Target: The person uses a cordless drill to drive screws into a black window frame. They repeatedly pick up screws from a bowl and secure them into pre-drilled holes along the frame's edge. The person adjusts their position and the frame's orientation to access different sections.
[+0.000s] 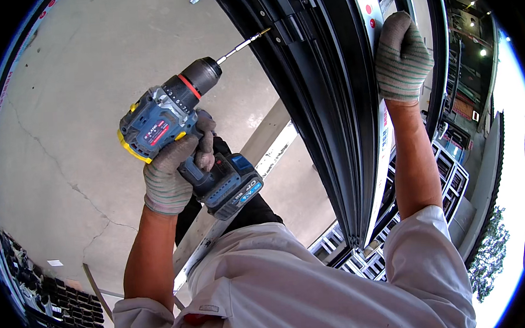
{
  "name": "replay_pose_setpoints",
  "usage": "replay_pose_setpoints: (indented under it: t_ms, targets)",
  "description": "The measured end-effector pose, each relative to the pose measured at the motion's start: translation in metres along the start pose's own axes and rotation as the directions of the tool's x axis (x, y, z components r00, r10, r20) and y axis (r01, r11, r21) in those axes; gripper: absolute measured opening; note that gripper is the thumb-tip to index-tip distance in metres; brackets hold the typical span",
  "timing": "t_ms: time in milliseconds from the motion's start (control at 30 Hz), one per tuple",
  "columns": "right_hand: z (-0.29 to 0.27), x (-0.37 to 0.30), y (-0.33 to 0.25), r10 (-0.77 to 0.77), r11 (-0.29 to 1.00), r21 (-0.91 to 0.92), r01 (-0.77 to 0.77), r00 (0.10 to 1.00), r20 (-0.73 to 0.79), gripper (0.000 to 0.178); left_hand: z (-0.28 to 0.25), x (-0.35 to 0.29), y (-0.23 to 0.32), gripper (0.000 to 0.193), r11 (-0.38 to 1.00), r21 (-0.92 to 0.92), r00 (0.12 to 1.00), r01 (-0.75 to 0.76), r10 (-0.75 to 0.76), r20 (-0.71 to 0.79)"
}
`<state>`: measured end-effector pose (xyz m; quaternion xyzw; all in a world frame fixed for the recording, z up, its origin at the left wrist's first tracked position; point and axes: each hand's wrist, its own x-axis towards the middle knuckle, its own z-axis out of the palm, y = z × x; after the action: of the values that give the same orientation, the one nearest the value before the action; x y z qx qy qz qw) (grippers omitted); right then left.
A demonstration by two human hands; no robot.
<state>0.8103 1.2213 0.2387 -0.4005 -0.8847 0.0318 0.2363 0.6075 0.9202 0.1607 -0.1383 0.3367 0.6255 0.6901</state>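
Note:
My left hand (175, 169), in a striped knit glove, is wrapped round the grip of a blue and black cordless drill (166, 113) with yellow trim and a battery at its base. A long driver bit (244, 45) sticks out of the chuck toward the upper right; its golden tip lies against or just before the black metal frame (312, 89), I cannot tell which. Small screws or holes dot the frame near the tip. My right hand (401, 56), gloved alike, is closed round the frame's outer edge, over a white protective strip (364, 4) with red marks.
A pale beam (267, 136) runs slantwise below the drill, above the cracked concrete floor (68, 134). Dark profiles (60, 296) are stacked at lower left. More framework (449, 170) stands beyond my right arm, with lit shelving at the far right.

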Motion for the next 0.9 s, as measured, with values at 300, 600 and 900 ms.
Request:
replay_pose_setpoints:
  t_ms: [300, 600, 900]
  targets:
    - [-0.033, 0.005, -0.025, 0.239, 0.97, 0.047, -0.24, 0.97, 0.031, 0.046, 0.016, -0.018, 0.006, 0.032, 0.99, 0.138, 0.999, -0.038, 0.034, 0.033]
    - [-0.028, 0.008, -0.007, 0.358, 0.921, 0.102, -0.376, 0.92, 0.16, 0.055, 0.022, -0.013, 0.009, 0.021, 0.947, 0.319, 0.996, 0.018, 0.012, -0.094]
    - [-0.026, 0.008, 0.006, 0.459, 0.86, 0.159, -0.484, 0.872, 0.173, 0.054, 0.002, -0.011, 0.002, 0.021, 0.981, 0.013, 0.965, 0.193, -0.187, -0.181]
